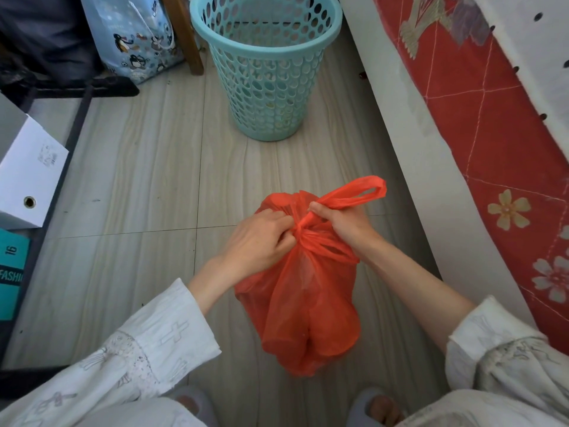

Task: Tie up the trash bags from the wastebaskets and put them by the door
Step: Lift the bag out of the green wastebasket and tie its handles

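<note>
1. Orange trash bag (pixel 303 303): full and rounded, held above the tiled floor (pixel 138 180) directly in front of the person, between both forearms. Its neck is gathered into a twisted knot (pixel 300 231) at the top.
2. Left hand (pixel 258 241): fingers curled, gripping the gathered plastic on the left side of the knot.
3. Right hand (pixel 341 220): fingers curled around the base of one bag handle, thumb on top, just right of the knot.
4. Upper handle loop (pixel 354 195): extends up and to the right beyond the right hand. A second loop (pixel 332 248) lies slack below the knot, over the bag's shoulder.
5. Wastebasket (pixel 266 66): turquoise, perforated plastic, standing upright on the floor, well apart from the bag, farther from the person. No liner shows inside it.
6. Bed (pixel 492 134): red patterned quilt over a white frame, along the right edge.
7. Blue printed tote bag (pixel 135 41): stands at upper left, near the wastebasket, beside a wooden leg (pixel 184 35).
8. White box (pixel 27 180) and teal box (pixel 10 272): at the left edge.
9. White sleeves (pixel 123 359) cover both forearms; slippered feet (pixel 372 408) appear at the bottom edge.
</note>
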